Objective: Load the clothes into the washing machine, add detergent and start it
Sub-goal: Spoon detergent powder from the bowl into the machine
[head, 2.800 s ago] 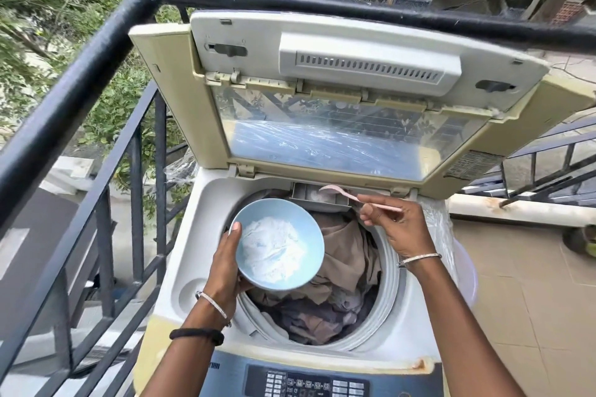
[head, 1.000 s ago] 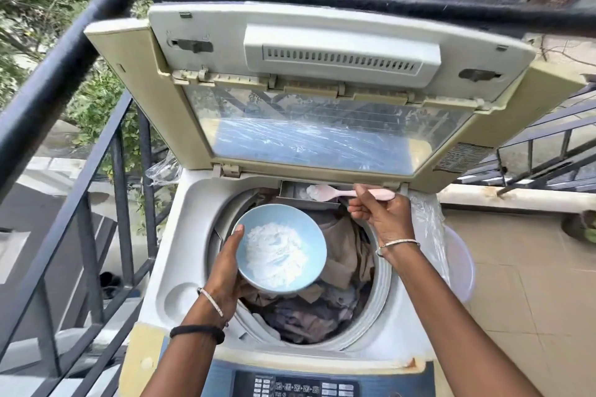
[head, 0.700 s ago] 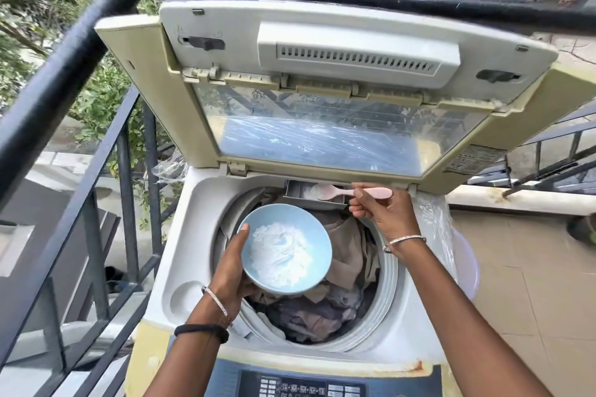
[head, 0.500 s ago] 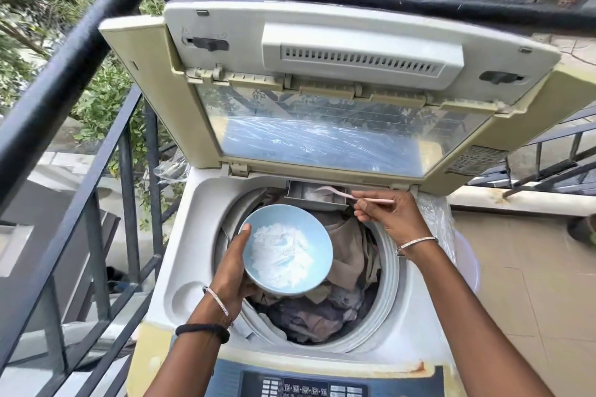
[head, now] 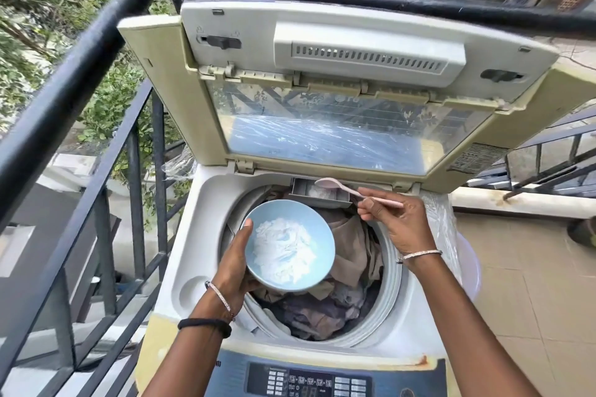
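A top-loading washing machine [head: 206,226] stands with its lid [head: 338,100] raised. Brown and grey clothes [head: 325,306] fill the drum. My left hand [head: 233,264] holds a light blue bowl [head: 317,219] of white detergent powder [head: 283,251] above the drum. My right hand [head: 396,219] grips a pink spoon [head: 342,188] by its handle. The spoon's head lies over the small grey detergent drawer [head: 322,195] at the back rim, where some white powder sits.
A black metal railing [head: 84,58] runs along the left and behind the lid. The blue control panel [head: 309,382] is at the near edge. A tiled floor [head: 529,284] lies to the right, with a pale tub [head: 471,267] beside the machine.
The spoon has stayed over the detergent drawer, tipping and shifting slightly. The bowl is held in the same place. The view has shifted a little.
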